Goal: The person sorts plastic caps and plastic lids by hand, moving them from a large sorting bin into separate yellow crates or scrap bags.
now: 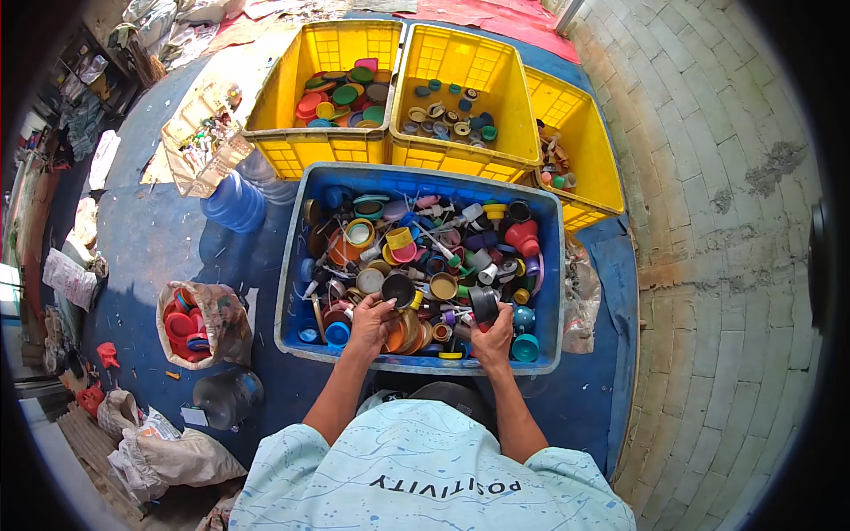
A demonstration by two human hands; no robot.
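Observation:
A blue bin full of mixed plastic caps, lids and pump tops lies right in front of me. My left hand is over its near left part, fingers closed on the edge of a round black cap. Over the near right part, my right hand grips a second black cap, which is tilted on its side. Between the hands lie orange and brown lids and a tan round cap. A teal cap sits to the right of my right hand.
Behind the bin stand three yellow crates: left with coloured lids, middle with small caps, right with reddish pieces. A sack of red lids and a dark container are at left. A block wall runs along the right.

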